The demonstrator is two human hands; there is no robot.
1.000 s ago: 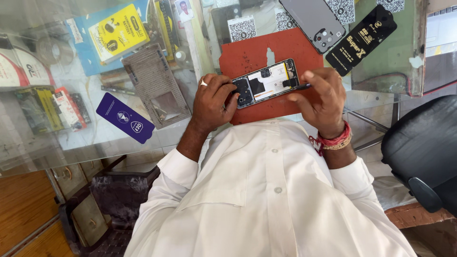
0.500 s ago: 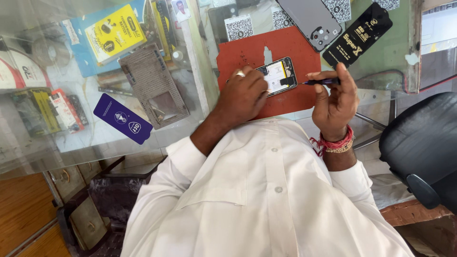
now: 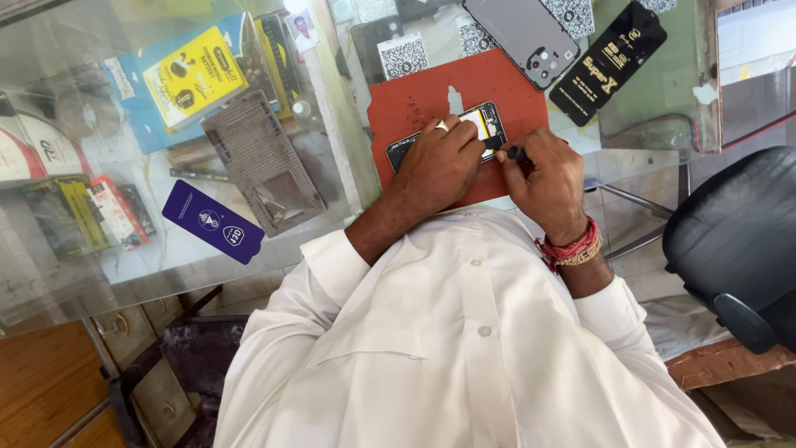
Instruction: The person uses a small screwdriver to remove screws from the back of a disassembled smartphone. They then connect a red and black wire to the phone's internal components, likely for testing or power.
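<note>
An opened phone (image 3: 485,123) with its inner parts showing lies on a red mat (image 3: 414,99) on the glass counter. My left hand (image 3: 444,162), a ring on one finger, presses down on the phone and covers most of it. My right hand (image 3: 547,178), with red bands at the wrist, grips a thin dark tool (image 3: 516,153). The tool's tip is at the phone's right end, close to my left fingertips.
A grey phone back cover (image 3: 526,37) and a black card (image 3: 609,58) lie beyond the mat. A grey perforated plate (image 3: 257,166), a blue card (image 3: 211,220) and a yellow package (image 3: 191,75) are to the left. A black chair (image 3: 738,241) stands at the right.
The phone, held up in both hands a second ago, now lies on the red mat. My right hand has taken the dark tool and brought it to the phone.
</note>
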